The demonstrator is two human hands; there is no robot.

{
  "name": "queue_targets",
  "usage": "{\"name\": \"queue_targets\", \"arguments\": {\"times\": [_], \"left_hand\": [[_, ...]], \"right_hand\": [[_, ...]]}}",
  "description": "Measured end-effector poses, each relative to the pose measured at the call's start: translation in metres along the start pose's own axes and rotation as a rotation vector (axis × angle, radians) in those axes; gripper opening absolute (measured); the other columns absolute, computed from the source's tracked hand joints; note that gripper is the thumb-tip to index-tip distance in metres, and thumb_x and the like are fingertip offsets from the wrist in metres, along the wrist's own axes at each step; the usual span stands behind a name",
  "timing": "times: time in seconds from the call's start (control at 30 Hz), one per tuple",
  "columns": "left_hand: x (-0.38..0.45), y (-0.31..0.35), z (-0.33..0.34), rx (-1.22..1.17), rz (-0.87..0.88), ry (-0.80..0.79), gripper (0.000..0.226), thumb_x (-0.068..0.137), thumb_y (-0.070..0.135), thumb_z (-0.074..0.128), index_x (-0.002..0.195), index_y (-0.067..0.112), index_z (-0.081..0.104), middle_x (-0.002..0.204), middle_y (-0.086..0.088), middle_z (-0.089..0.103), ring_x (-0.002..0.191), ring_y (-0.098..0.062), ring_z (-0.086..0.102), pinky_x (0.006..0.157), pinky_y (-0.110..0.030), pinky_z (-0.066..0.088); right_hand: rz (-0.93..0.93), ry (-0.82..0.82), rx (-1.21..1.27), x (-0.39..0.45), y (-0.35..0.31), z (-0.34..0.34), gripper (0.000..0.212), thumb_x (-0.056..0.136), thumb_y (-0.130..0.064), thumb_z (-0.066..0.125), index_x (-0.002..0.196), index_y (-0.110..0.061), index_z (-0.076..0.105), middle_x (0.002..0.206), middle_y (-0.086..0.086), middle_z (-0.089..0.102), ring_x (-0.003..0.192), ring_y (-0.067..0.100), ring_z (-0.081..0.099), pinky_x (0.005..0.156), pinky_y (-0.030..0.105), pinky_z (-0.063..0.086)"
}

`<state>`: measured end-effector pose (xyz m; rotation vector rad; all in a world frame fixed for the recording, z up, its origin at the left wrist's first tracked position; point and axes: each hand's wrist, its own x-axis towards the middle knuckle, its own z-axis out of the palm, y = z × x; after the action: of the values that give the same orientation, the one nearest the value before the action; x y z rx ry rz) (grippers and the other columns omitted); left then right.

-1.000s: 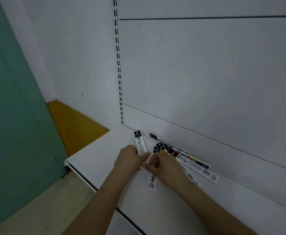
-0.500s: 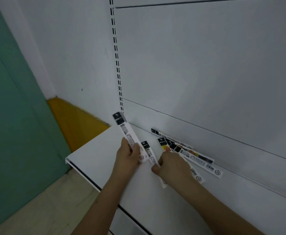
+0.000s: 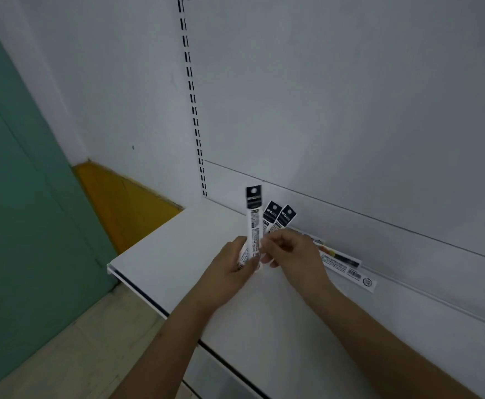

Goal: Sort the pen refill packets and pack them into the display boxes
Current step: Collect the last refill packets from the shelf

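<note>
From the head camera we see both hands meeting over the white shelf (image 3: 278,318). The left hand (image 3: 229,269) has its grip clamped on one upright refill packet (image 3: 253,220), black header at the top. Just beside it, the right hand (image 3: 293,251) pinches two more packets (image 3: 278,218), fanned and tilted right. Further packets (image 3: 347,263) lie flat on the shelf against the back panel (image 3: 350,110), beyond the right wrist.

Three black-topped refill packets (image 3: 265,223) upright, fanned; more packets (image 3: 344,263) flat.
</note>
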<state>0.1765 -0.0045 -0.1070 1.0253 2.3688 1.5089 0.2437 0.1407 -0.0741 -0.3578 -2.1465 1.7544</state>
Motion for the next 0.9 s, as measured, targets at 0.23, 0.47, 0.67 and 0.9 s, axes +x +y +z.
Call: {"name": "queue_targets", "arguments": {"times": [0.23,0.47,0.67,0.9], "left_hand": [[0.004,0.001,-0.004,-0.236,-0.141,0.178,0.022,0.101,0.014,0.050,0.122,0.018,0.047,0.102,0.002,0.073,0.090,-0.009,0.070,0.069,-0.014,0.051],[0.003,0.002,-0.004,-0.137,-0.184,0.218,0.024,0.099,0.012,0.045,0.119,0.025,0.050,0.078,0.001,0.062,0.059,-0.004,0.050,0.051,-0.017,0.041],[0.001,0.002,-0.003,-0.105,-0.173,0.211,0.013,0.100,0.022,0.048,0.106,0.030,0.057,0.081,0.004,0.060,0.061,-0.004,0.048,0.056,-0.016,0.042],[-0.005,0.015,-0.002,-0.162,-0.105,0.164,0.025,0.102,0.039,0.041,0.111,0.021,0.056,0.078,0.000,0.063,0.061,0.000,0.056,0.060,-0.016,0.048]], "right_hand": [[0.049,0.066,-0.933,0.013,-0.009,-0.052,0.025,0.089,-0.040,0.062,0.075,-0.019,0.057,0.074,-0.004,0.062,0.074,0.005,0.064,0.060,0.020,0.045],[0.053,-0.037,-1.354,0.002,0.009,-0.037,0.059,0.091,-0.058,0.049,0.124,-0.008,0.047,0.121,0.012,0.052,0.109,0.029,0.050,0.084,0.035,0.044],[0.110,-0.112,-1.157,0.002,0.000,-0.039,0.024,0.088,-0.027,0.061,0.079,-0.014,0.043,0.079,0.001,0.045,0.074,0.021,0.048,0.059,0.027,0.032],[0.125,-0.201,-0.848,0.015,0.004,-0.046,0.033,0.081,-0.032,0.067,0.080,0.001,0.067,0.065,0.004,0.049,0.057,0.013,0.043,0.055,0.025,0.032]]}}
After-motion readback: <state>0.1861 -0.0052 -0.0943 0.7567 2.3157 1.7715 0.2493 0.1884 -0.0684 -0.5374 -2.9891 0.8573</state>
